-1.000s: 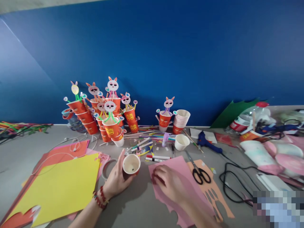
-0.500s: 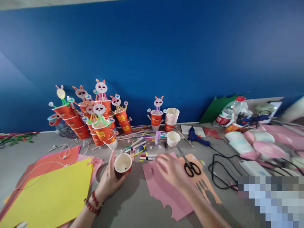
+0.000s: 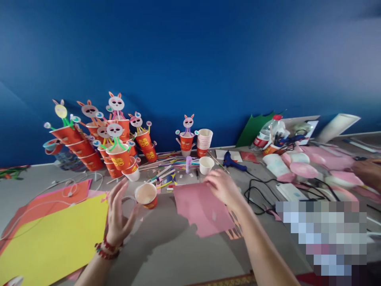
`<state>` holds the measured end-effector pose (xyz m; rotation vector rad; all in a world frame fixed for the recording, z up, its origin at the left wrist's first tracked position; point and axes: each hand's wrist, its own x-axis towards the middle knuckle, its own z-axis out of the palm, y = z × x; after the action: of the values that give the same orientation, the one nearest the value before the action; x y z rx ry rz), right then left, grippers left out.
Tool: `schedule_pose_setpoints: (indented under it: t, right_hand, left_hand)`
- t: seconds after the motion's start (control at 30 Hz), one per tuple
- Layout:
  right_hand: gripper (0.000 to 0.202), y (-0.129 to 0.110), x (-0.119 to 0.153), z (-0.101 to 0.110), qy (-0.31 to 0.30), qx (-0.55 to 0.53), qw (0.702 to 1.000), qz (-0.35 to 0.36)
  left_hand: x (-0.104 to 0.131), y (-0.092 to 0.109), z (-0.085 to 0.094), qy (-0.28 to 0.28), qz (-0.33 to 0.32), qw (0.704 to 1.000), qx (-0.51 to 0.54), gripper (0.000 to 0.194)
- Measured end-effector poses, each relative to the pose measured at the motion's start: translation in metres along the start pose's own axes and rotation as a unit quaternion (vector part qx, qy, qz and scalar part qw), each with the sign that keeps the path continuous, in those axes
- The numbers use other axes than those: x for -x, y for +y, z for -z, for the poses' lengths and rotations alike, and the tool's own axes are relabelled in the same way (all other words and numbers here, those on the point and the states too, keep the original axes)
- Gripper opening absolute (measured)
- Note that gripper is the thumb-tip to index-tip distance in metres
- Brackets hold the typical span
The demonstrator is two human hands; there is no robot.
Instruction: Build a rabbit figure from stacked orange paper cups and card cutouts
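An orange-red paper cup (image 3: 147,194) with a white inside stands on the grey table. My left hand (image 3: 117,214) is just left of it, fingers spread, apart from the cup. My right hand (image 3: 220,186) has its fingers bent over the far right edge of a pink sheet of paper (image 3: 198,210), pinching it. The sheet's near edge is cut in scallops, and part of an orange cut-out sheet (image 3: 233,232) shows from under it. A white paper cup (image 3: 206,165) stands just beyond my right hand.
Rabbit-faced cup figures (image 3: 119,155) stand at the back left, near a cup stack (image 3: 204,141). A blue glue gun (image 3: 233,162) and black cable (image 3: 253,190) lie to the right. Yellow paper (image 3: 59,238) covers the left. Another person's hand (image 3: 367,172) is at far right.
My left hand has let go of the cup and opened. The pink sheet has moved away from me with my right hand, now covering the scissors and most of the markers. The view has shifted right.
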<state>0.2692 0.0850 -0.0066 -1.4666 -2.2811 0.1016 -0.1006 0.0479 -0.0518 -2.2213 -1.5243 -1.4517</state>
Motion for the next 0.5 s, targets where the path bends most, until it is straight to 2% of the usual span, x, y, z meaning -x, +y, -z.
schedule_pose_setpoints:
  t: [0.1,0.17,0.2,0.37,0.5]
  right_hand:
    - [0.021,0.009,0.014,0.044,0.192,-0.032,0.981,0.018]
    - [0.016,0.015,0.025,0.065,0.298,-0.062,0.952,0.013]
    - [0.015,0.016,0.03,0.072,0.326,-0.075,0.942,0.005]
    - [0.012,0.014,0.049,0.08,0.321,-0.044,0.946,0.024]
    - [0.009,0.01,0.059,0.072,0.406,-0.165,0.894,-0.089]
  left_hand:
    - [-0.001,0.005,0.008,0.051,-0.039,0.998,0.007,0.05]
    - [-0.003,0.01,0.011,0.049,-0.036,0.998,0.019,0.04]
    - [-0.005,0.012,0.011,0.042,-0.028,0.998,0.027,0.037]
    - [-0.011,0.029,0.014,-0.031,-0.016,0.998,0.055,0.034]
    - [-0.01,0.047,0.018,-0.142,0.013,0.979,0.143,0.044]
